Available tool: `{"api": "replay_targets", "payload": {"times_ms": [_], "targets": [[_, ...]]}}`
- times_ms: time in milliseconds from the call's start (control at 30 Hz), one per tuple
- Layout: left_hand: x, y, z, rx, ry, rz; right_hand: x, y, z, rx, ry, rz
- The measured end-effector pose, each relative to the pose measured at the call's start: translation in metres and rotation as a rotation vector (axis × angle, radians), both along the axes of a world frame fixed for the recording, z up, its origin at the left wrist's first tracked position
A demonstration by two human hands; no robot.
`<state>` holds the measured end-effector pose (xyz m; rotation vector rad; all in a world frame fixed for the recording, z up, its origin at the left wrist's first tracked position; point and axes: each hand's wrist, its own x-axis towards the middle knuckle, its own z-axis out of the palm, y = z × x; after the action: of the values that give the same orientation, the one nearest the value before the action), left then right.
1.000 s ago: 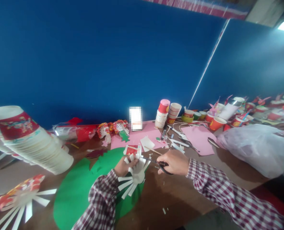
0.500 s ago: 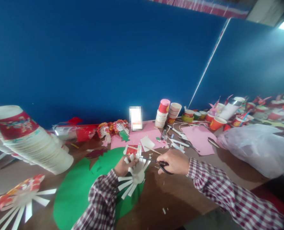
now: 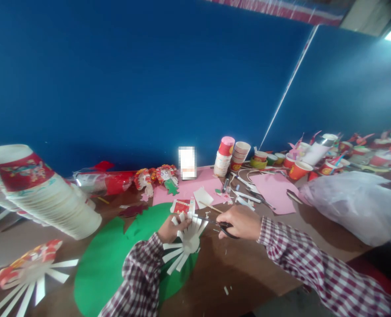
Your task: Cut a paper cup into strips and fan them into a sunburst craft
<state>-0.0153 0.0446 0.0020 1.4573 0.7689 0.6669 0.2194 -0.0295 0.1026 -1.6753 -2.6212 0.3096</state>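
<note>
My left hand [image 3: 173, 228] pinches the upper strips of a paper cup [image 3: 191, 243] that is cut into a fan of white strips around its round base. My right hand [image 3: 241, 222] is closed around the dark handles of a pair of scissors [image 3: 227, 230]. The scissor blades reach left to the strip ends near my left fingertips; whether they are parted is too small to tell. Beneath the cut cup lies a large green paper sheet [image 3: 99, 268]. Just beyond my left hand is a red and white printed piece [image 3: 182, 206].
A tall leaning stack of paper cups [image 3: 57, 198] stands at left, above another cut cup [image 3: 33, 270]. Upright cup stacks [image 3: 223, 158], pink paper [image 3: 274, 193], pens and a white plastic bag [image 3: 354, 202] lie behind and right. Small paper scraps [image 3: 226, 290] dot the brown table.
Hardly anything differs. Both hands, the scissors and the cut cup keep almost the same place, with only a very slight shift of the whole view.
</note>
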Motion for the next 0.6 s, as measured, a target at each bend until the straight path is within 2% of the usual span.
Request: {"api": "replay_targets", "payload": {"times_ms": [133,600], "targets": [[0.0000,0.0005,-0.0006,-0.041,0.023,0.010,-0.0004,-0.0007,0.0016,-0.002,-0.022,-0.020],[-0.0004,-0.0010,0.0022,-0.015,0.068,0.046,0.0023,-0.0021,0.0000,-0.002,-0.061,-0.043]]}}
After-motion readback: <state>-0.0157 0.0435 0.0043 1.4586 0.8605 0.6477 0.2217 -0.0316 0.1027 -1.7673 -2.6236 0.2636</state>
